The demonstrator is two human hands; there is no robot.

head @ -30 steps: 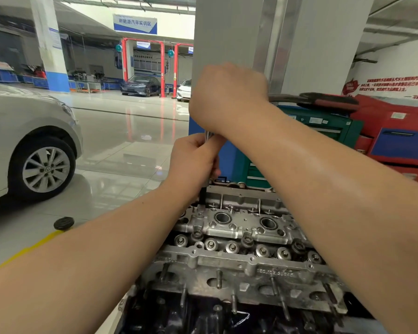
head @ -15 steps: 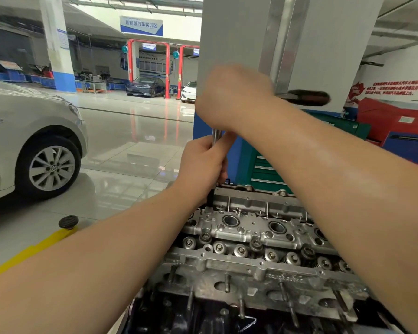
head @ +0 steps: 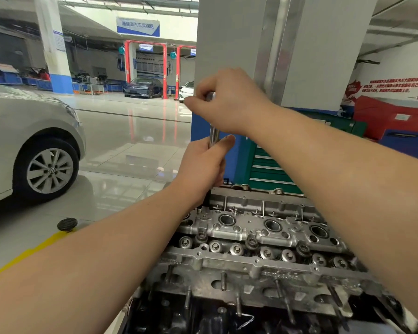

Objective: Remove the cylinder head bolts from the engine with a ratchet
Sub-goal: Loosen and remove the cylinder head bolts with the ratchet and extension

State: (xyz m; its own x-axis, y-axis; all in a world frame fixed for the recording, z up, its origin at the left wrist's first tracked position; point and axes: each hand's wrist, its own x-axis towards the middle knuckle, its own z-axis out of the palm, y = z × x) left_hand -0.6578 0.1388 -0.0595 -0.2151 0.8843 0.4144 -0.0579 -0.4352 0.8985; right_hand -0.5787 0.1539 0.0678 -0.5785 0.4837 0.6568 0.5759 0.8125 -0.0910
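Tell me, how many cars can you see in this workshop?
3. A silver car sits close on the left, a dark car is parked far back by the red lift posts, and a white car is partly hidden beside it.

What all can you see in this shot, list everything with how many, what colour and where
cylinder head: one, silver, bottom centre
ratchet extension: one, chrome, upright over the head's far left end
head bolts: three seen, dark, along the middle row
car: one, silver, left
parked cars: two, dark and white, far back
tool cabinets: green one behind the engine, red one at right
pillar: one, grey and blue, centre
floor puck: one, black, on the yellow line
left hand: grip around the extension's lower part
right hand: grip on the tool's top
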